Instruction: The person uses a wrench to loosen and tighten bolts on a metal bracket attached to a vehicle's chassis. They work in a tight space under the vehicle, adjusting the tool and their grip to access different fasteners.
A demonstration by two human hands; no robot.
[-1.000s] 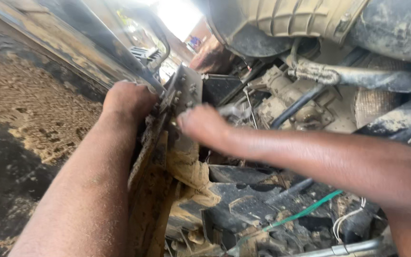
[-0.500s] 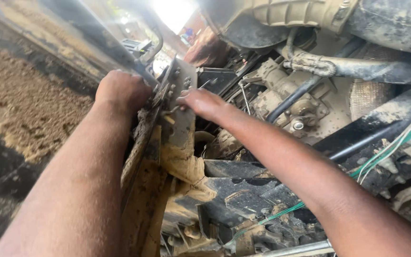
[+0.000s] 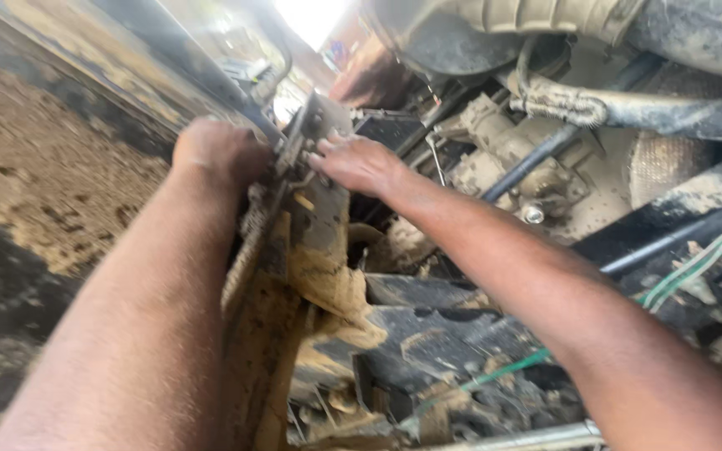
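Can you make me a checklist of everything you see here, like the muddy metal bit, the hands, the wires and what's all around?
Surface: mud-caked underside panel, brown and dirty.
Job's things: muddy metal bracket, upright between both hands.
Clutter: dried mud flakes stuck on dark parts below.
Grips: left hand presses the bracket's far side; right hand has fingers on its top edge.
Cables: green wire at right; black hose behind.
Surroundings: ribbed duct above, grey pipe, bright daylight gap.
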